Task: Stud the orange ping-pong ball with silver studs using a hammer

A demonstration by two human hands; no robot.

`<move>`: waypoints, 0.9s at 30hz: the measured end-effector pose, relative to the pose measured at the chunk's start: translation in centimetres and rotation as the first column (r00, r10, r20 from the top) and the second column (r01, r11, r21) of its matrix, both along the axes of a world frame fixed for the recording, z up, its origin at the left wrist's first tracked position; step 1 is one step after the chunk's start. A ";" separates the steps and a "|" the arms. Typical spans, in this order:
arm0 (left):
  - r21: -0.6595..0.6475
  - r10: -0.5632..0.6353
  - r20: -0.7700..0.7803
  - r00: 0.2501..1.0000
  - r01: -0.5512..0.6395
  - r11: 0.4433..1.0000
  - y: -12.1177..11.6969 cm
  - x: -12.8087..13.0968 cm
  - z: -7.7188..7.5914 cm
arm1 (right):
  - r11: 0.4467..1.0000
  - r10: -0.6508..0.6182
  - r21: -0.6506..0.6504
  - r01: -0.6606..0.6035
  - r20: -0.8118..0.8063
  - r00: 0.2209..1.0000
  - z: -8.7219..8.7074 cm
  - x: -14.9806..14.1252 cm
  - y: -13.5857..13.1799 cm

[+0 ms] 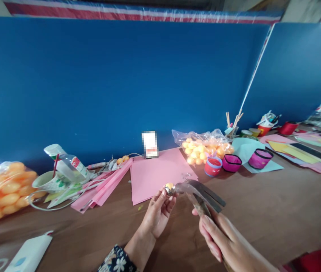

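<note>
Between the fingertips of my left hand [160,209] is a small shiny ball [170,189], silvery with a yellow patch on top. My fingers are closed on its lower side and hide part of it. My right hand [217,232] is wrapped around the wooden handle of a claw hammer [196,194]. The hammer's striking face points left, close beside the ball; whether the two touch, I cannot tell. Its dark claw points to the lower right. Just behind both hands lie pink paper sheets [157,173] on the brown table [279,211].
Clear bags of orange balls lie at left [4,189] and behind the hammer [200,149]. Right of centre are a red-and-blue cup [213,166] and two magenta ones. A plastic bottle [72,166], pink strips and a white cable crowd the left. A blue partition [121,75] stands behind.
</note>
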State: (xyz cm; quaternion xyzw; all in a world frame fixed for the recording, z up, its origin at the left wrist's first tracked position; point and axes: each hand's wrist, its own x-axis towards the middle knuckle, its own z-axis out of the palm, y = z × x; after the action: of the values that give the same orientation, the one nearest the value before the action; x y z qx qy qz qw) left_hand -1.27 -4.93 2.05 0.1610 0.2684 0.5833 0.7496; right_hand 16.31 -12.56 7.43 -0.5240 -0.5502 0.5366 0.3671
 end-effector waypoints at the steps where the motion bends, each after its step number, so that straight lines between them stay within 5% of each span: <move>1: -0.008 0.012 0.000 1.000 -0.012 1.000 0.0 0.0 0.0 | 1.000 0.006 -0.013 -0.006 -0.008 1.000 0.1 0.0 0.0; 27: -0.021 -0.006 0.017 1.000 0.006 1.000 0.0 0.2 0.1 | 0.999 0.001 -0.036 -0.003 -0.049 0.999 0.3 -0.8 0.3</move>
State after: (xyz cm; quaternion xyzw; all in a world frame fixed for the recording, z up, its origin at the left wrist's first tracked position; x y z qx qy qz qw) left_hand -1.10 -4.89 2.11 0.1487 0.2677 0.5795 0.7552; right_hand 15.55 -12.27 7.68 -0.5168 -0.5317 0.5595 0.3705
